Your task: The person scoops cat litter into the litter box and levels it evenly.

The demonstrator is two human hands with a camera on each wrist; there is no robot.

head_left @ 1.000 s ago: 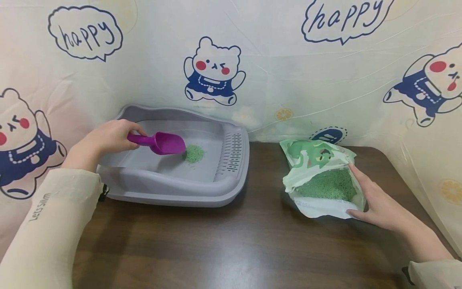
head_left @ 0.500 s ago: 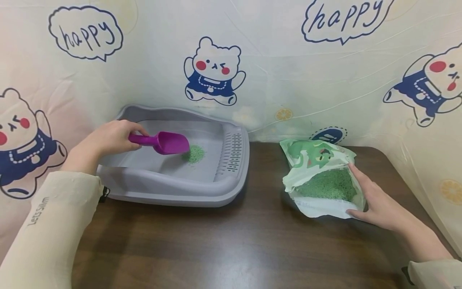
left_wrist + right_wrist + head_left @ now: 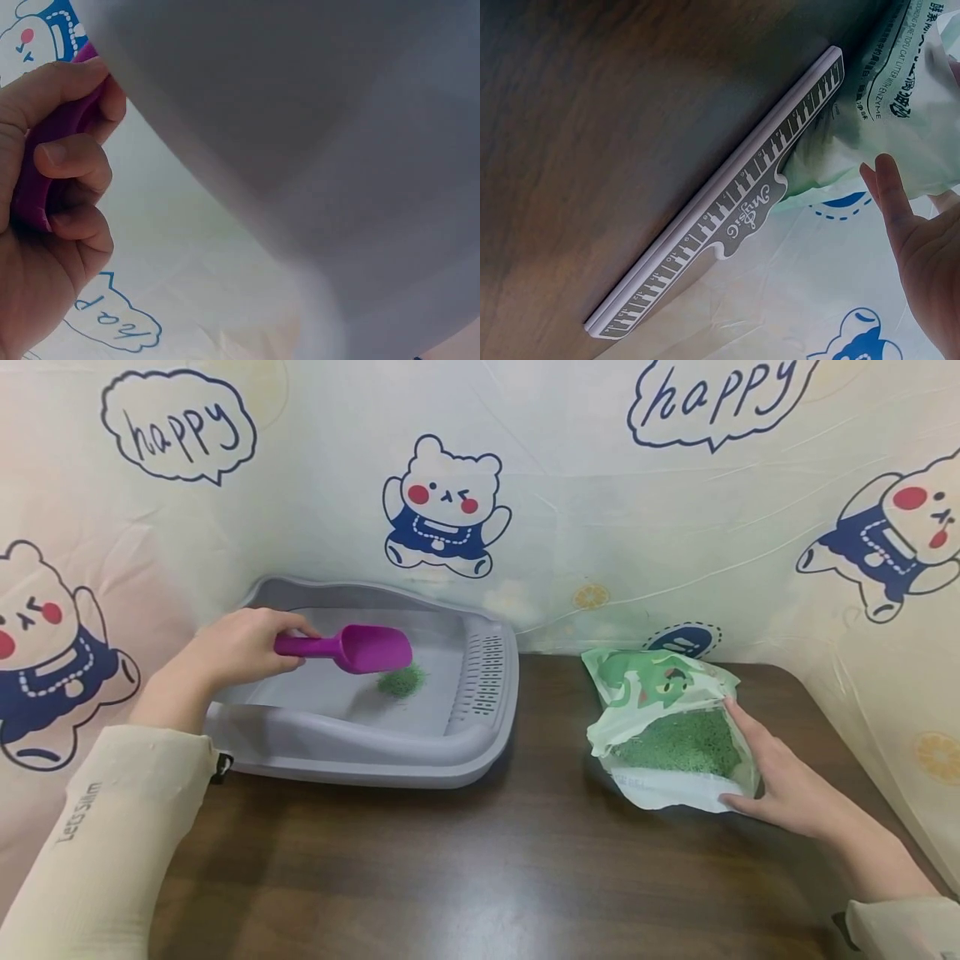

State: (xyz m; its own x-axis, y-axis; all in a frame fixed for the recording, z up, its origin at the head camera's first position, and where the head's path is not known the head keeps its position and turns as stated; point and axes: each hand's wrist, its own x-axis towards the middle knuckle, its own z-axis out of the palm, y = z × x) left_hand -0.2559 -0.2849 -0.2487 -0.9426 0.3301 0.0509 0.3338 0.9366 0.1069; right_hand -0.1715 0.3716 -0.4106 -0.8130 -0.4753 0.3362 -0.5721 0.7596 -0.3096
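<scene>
My left hand (image 3: pixel 247 647) grips the handle of a purple scoop (image 3: pixel 375 648) over the grey litter box (image 3: pixel 360 760). In the left wrist view, curled fingers (image 3: pixel 79 161) wrap the purple handle (image 3: pixel 37 180). The scoop's bowl faces up and looks bare inside. Below it, a small heap of green litter pellets (image 3: pixel 401 681) lies on the box floor. At the right, my right hand (image 3: pixel 787 785) rests against the side of an opened bag (image 3: pixel 645 681) of green cat litter (image 3: pixel 678 743). Its thumb and forefinger are spread along the opening's edge, fingers mostly straight.
Both containers stand on a dark wooden table (image 3: pixel 480 868). A long strip printed with piano keys (image 3: pixel 727 206) lies by the bag in the right wrist view. A patterned sheet (image 3: pixel 555 510) hangs behind the table. The litter box has a slotted ledge (image 3: pixel 486 672) at its right.
The left hand has moved the scoop a little to the right and slightly up, away from the box floor. The right hand and the bag have stayed in place.
</scene>
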